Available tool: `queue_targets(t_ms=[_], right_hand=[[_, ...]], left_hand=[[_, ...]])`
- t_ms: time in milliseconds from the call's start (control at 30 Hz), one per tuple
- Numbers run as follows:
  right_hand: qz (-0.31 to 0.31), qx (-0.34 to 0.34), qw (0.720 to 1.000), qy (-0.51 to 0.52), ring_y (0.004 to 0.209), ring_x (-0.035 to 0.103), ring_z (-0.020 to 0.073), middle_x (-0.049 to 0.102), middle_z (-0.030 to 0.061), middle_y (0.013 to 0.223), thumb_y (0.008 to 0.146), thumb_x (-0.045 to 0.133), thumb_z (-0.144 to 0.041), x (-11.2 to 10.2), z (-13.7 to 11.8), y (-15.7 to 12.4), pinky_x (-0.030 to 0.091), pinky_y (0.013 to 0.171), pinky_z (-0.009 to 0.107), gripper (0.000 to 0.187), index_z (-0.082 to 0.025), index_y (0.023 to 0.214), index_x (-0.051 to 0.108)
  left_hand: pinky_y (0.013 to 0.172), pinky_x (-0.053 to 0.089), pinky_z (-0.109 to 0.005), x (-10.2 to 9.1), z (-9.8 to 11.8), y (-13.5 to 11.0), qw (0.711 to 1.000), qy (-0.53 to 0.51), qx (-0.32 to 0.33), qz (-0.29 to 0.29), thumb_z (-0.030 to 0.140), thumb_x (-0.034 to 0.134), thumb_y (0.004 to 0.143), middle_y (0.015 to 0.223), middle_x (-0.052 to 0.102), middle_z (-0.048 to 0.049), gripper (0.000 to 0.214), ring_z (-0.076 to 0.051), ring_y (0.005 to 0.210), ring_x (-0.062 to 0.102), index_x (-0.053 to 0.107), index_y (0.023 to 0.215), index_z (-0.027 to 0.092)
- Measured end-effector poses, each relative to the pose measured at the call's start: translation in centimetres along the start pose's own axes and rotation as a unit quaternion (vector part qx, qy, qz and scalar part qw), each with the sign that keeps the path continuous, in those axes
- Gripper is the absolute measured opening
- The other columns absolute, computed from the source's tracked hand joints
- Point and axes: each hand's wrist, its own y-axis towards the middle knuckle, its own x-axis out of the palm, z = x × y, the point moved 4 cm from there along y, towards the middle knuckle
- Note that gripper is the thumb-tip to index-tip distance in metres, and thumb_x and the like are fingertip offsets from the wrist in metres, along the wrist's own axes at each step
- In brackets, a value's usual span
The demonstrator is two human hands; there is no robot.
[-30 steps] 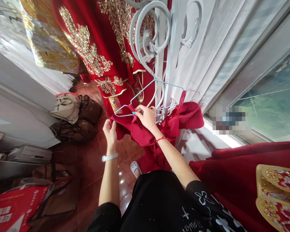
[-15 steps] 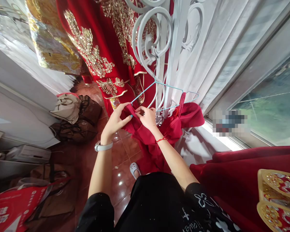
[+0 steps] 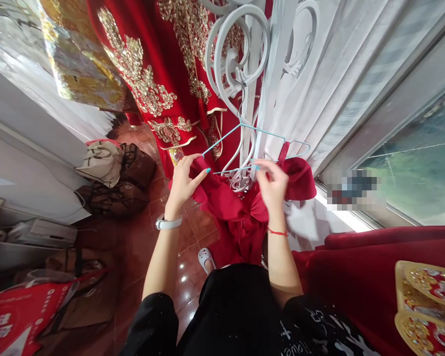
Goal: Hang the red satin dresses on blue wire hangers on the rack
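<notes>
A red dress [image 3: 241,207] hangs from a thin light-blue hanger [image 3: 222,140], its gathered strap [image 3: 284,153] looped over the hanger's right side. At the hanger's left end, my left hand [image 3: 185,185] grips the dress's shoulder fabric, fingers at the edge and thumb over the cloth. My right hand [image 3: 273,185], slightly blurred, is raised in front of the hanger's lower bar, left of the strap. Its fingers are bent and a little apart from the thumb, with no cloth seen between them. Whether its fingertips touch the bar is unclear.
The hanger's hook hangs on a white scrolled metal rack [image 3: 217,54]. Behind are red garments with gold embroidery [image 3: 144,79]. White curtains [image 3: 337,64] and a window [image 3: 422,163] lie right. Bags [image 3: 122,168] sit on the tiled floor at left. More red cloth [image 3: 356,267] lies lower right.
My right hand has left the fabric beside my left hand and moved right, in front of the hanger's lower bar. My left hand stays at the left shoulder of the dress.
</notes>
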Motion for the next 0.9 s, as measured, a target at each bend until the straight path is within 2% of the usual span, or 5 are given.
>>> queue_targets(t_ms=[133, 233, 400, 533, 900], right_hand=[[0.273, 0.004, 0.954, -0.122, 0.103, 0.066, 0.0268, 0.070, 0.0079, 0.099, 0.081, 0.051, -0.019, -9.7, 2.2, -2.1, 0.054, 0.097, 0.046, 0.022, -0.024, 0.091, 0.071], [0.259, 0.018, 0.952, -0.165, 0.116, 0.060, 0.0299, 0.066, 0.0091, 0.112, 0.074, 0.056, -0.018, -13.9, 4.2, -3.2, 0.051, 0.102, 0.051, 0.025, -0.024, 0.093, 0.070], [0.037, 0.067, 0.991, -0.111, 0.125, 0.059, 0.0264, 0.062, 0.0089, 0.135, 0.080, 0.066, -0.030, -14.2, 6.1, -4.4, 0.047, 0.112, 0.049, 0.052, -0.027, 0.131, 0.059], [0.000, 0.077, 0.995, -0.065, 0.126, 0.060, 0.0259, 0.063, 0.0080, 0.136, 0.075, 0.079, -0.040, -13.8, 6.0, -4.8, 0.046, 0.113, 0.045, 0.062, -0.029, 0.131, 0.056], [0.072, 0.109, 0.990, -0.058, 0.079, 0.062, 0.0191, 0.064, -0.0007, 0.088, 0.070, 0.067, -0.031, -16.6, 7.1, -3.0, 0.050, 0.069, 0.031, 0.022, -0.027, 0.090, 0.057]], left_hand=[[0.117, 0.039, -0.050, 0.8, 2.4, -1.0, 0.994, 0.054, 0.058, 0.079, 0.034, 0.068, 0.089, 0.130, 0.063, -0.0108, 0.040, -0.031, 0.128, 0.055, 0.062, 0.127, 0.023], [0.114, 0.043, -0.047, 4.6, 5.2, -1.1, 0.990, 0.038, 0.134, -0.009, 0.027, 0.063, 0.092, 0.129, 0.064, -0.0111, 0.038, -0.029, 0.128, 0.056, 0.062, 0.129, 0.022], [0.116, 0.043, -0.045, 12.9, 9.0, 1.3, 0.965, -0.012, 0.195, -0.174, 0.032, 0.058, 0.099, 0.145, 0.060, -0.0143, 0.047, -0.028, 0.135, 0.056, 0.054, 0.143, 0.019], [0.102, 0.049, -0.039, 17.5, 10.5, 3.3, 0.961, -0.002, 0.149, -0.234, 0.044, 0.054, 0.102, 0.120, 0.075, -0.0126, 0.042, -0.028, 0.114, 0.070, 0.063, 0.134, 0.018], [0.093, 0.040, -0.039, 18.6, 10.4, 2.4, 0.982, 0.032, 0.059, -0.175, 0.054, 0.052, 0.100, 0.080, 0.075, -0.0067, 0.045, -0.024, 0.081, 0.070, 0.073, 0.116, 0.018]])
